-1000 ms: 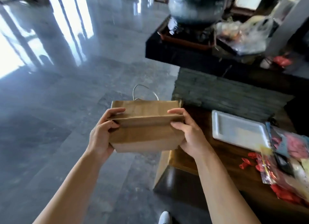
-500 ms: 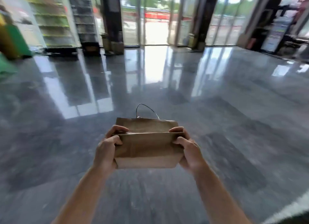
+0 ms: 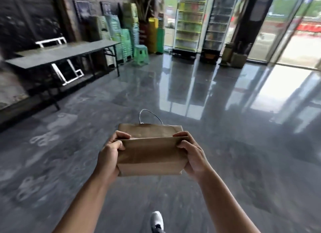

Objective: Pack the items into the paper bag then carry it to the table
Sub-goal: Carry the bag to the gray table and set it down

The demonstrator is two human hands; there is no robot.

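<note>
Gripping the brown paper bag (image 3: pixel 150 154) between us, our left hand (image 3: pixel 109 156) clasps its left end and our right hand (image 3: pixel 192 155) its right, the wire handle (image 3: pixel 149 115) rising beyond our fingers, the grey table (image 3: pixel 57 56) far off to the left.

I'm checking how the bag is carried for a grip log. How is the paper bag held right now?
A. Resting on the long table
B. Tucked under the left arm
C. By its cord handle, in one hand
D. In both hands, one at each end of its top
D: the left hand and right hand each grip an end of the paper bag, while its cord handle stands free above.
</note>
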